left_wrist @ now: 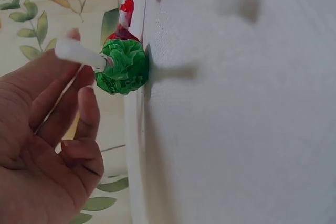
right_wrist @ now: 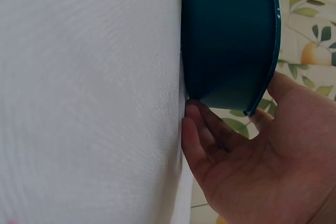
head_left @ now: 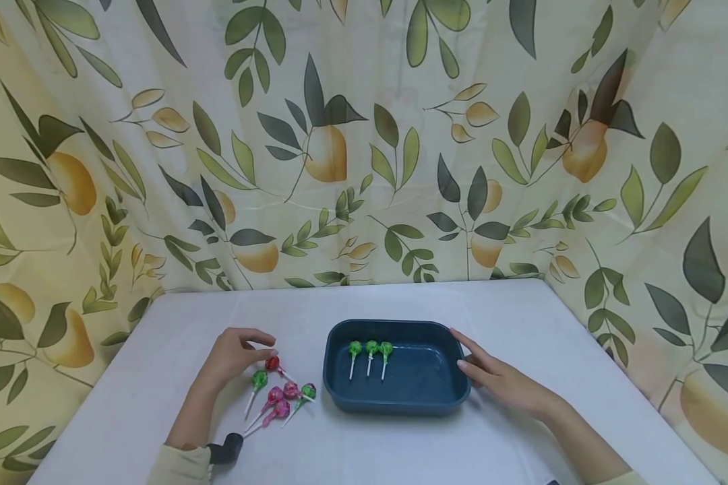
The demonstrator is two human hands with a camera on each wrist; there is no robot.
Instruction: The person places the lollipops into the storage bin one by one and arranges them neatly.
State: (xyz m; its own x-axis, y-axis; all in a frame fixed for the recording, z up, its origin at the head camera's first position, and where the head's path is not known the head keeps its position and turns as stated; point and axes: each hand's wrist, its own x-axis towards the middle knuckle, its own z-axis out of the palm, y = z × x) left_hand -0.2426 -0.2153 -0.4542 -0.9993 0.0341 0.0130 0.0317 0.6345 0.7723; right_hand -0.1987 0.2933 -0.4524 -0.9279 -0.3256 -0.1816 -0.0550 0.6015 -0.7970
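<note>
My left hand (head_left: 230,357) (left_wrist: 58,145) hovers at the red lollipop (head_left: 272,364) with its fingers loosely bent; whether a fingertip touches the candy I cannot tell. Just below lie a green lollipop (head_left: 259,379), another green one (head_left: 308,391) and several pink ones (head_left: 281,408). In the left wrist view a green lollipop (left_wrist: 123,66) partly covers the red one (left_wrist: 126,9). At the right end of the blue tray (head_left: 394,407) (right_wrist: 231,35), my right hand (head_left: 509,384) (right_wrist: 273,156) touches the rim and outer wall with extended fingertips. Three green lollipops (head_left: 371,347) lie side by side inside the tray.
A white cloth covers the table (head_left: 400,451). Behind it and at both sides hangs a curtain (head_left: 394,202) with a fruit and leaf print. A black device (head_left: 226,449) sits at my left wrist.
</note>
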